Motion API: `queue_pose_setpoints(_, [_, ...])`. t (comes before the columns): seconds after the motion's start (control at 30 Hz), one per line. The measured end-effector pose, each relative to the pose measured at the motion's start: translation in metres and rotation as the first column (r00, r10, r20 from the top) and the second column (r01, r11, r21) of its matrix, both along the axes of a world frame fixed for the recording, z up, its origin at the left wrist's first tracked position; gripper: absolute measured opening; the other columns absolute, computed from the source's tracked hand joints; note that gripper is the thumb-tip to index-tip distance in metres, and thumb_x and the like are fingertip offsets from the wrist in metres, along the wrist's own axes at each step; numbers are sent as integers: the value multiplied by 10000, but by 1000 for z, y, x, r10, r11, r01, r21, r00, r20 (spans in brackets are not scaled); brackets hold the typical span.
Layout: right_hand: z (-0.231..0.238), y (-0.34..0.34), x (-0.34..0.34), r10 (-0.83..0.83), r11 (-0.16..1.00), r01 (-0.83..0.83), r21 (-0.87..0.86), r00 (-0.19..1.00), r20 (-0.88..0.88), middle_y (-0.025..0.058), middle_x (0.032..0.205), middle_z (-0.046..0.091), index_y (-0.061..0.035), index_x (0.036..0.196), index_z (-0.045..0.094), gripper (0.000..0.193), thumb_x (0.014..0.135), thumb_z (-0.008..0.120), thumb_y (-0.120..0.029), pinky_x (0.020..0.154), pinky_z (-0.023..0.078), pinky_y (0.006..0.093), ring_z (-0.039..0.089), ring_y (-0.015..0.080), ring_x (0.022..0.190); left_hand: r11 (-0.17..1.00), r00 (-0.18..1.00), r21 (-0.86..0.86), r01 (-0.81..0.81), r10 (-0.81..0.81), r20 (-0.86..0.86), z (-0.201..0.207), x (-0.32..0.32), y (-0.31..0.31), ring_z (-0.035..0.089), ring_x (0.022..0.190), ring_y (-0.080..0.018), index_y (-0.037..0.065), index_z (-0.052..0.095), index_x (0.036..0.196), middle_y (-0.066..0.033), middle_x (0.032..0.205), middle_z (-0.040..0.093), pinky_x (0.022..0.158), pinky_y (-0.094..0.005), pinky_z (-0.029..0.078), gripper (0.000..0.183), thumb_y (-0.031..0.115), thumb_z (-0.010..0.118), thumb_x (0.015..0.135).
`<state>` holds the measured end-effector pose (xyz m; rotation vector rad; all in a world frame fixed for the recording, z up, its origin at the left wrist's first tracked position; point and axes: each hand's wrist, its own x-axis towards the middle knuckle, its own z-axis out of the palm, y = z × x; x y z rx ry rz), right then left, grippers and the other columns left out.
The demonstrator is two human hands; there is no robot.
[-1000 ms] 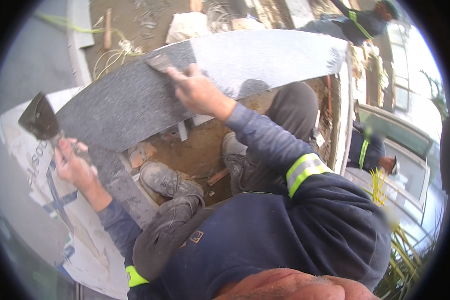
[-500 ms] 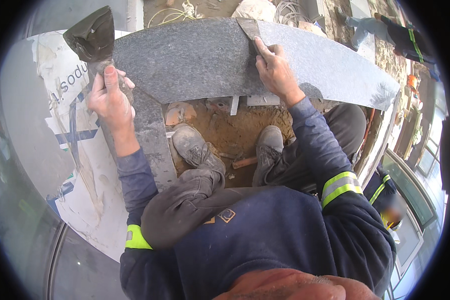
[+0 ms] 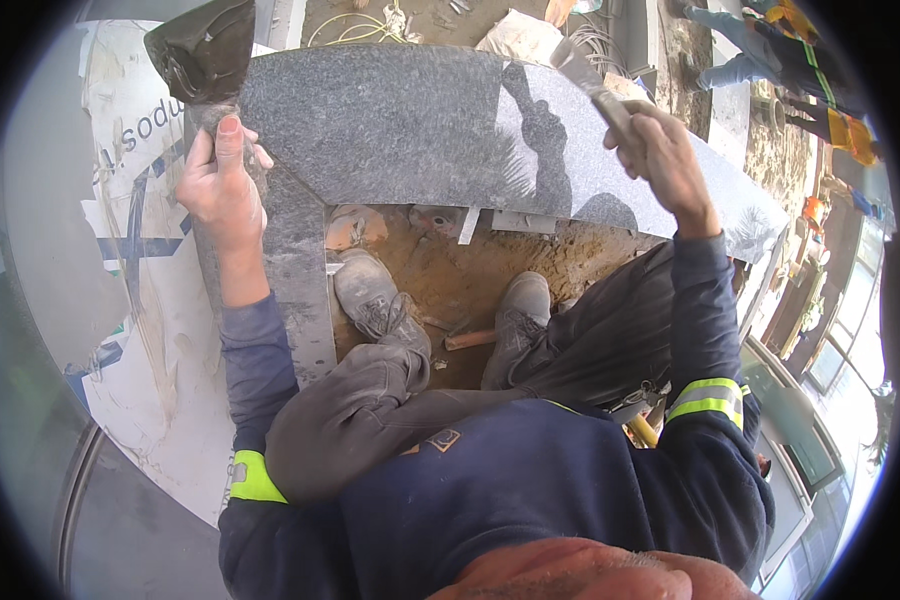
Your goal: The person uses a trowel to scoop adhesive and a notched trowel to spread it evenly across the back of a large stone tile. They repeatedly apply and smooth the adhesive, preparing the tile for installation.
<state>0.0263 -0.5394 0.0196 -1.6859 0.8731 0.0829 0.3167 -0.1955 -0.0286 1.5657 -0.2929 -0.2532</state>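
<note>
My left hand (image 3: 222, 190) is closed round the handle of a wide putty knife (image 3: 202, 60), held upright at the far left of the slab. Dark grey paste covers its blade. In my right hand (image 3: 665, 160) is a narrower putty knife (image 3: 582, 75), raised off the right part of the slab with its blade pointing away to the left. Beneath both hands lies a curved grey stone slab (image 3: 380, 125), and a second grey slab (image 3: 295, 290) meets it at a joint on the left. The shadow of my right hand falls on the curved slab.
My shoes (image 3: 365, 290) stand on brown dirt inside the curve, beside a short wooden piece (image 3: 470, 340). White printed sheeting (image 3: 170, 330) lies to the left. Beyond the slab are a yellow cable (image 3: 355, 30) and a pale sack (image 3: 520, 38). People (image 3: 770, 55) stand at the upper right.
My right hand has lifted its putty knife off the slab and moved to the right, its shadow now showing on the stone. My left hand stays nearly in place with the loaded knife.
</note>
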Motion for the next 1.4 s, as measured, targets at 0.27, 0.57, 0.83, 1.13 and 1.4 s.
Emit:
queue_pose_setpoints(0.27, [-42, -179, 32, 244, 907, -89, 412, 908, -340, 44, 850, 622, 2, 1223, 605, 351, 1102, 508, -313, 351, 321, 144, 450, -2, 460, 997, 997, -25, -72, 73, 19, 2, -4, 22, 571, 616, -83, -26, 716, 1007, -41, 807, 664, 546, -222, 415, 290, 262, 747, 984])
queue_pose_setpoints(0.57, [-99, -136, 110, 495, 773, -286, 566, 830, -258, 8, 803, 640, 11, 1251, 578, 343, 1101, 387, -232, 342, 364, 174, 455, 2, 413, 985, 986, 54, -165, 164, 15, 2, -3, 58, 574, 641, -68, -37, 735, 1062, -36, 820, 670, 567, -231, 442, 301, 253, 750, 983])
queue_pose_setpoints(0.83, [-87, -89, 199, 602, 755, -462, 466, 769, -214, 20, 837, 561, 70, 1271, 575, 389, 1102, 392, -230, 315, 306, 132, 412, -18, 411, 985, 985, 10, -170, 169, 28, 2, 2, 65, 579, 641, -81, -58, 727, 1138, -50, 829, 670, 564, -238, 456, 328, 231, 749, 982])
queue_pose_setpoints(1.13, [-107, -40, 286, 626, 706, -511, 491, 774, -93, 12, 815, 561, 75, 1268, 570, 400, 1108, 417, -258, 312, 291, 124, 397, -26, 414, 979, 977, 5, -203, 203, -59, 7, 5, 82, 582, 682, -116, -51, 715, 1088, -62, 883, 662, 617, -263, 475, 310, 248, 718, 1003])
queue_pose_setpoints(1.4, [-150, -24, 373, 804, 475, -814, 334, 556, 211, -4, 935, 661, -22, 1308, 661, 402, 1070, 506, -307, 542, 416, 205, 538, 63, 656, 982, 981, -15, -188, 187, -58, 3, 8, 93, 577, 653, -114, -54, 709, 1101, -60, 845, 654, 598, -263, 467, 324, 254, 718, 1003])
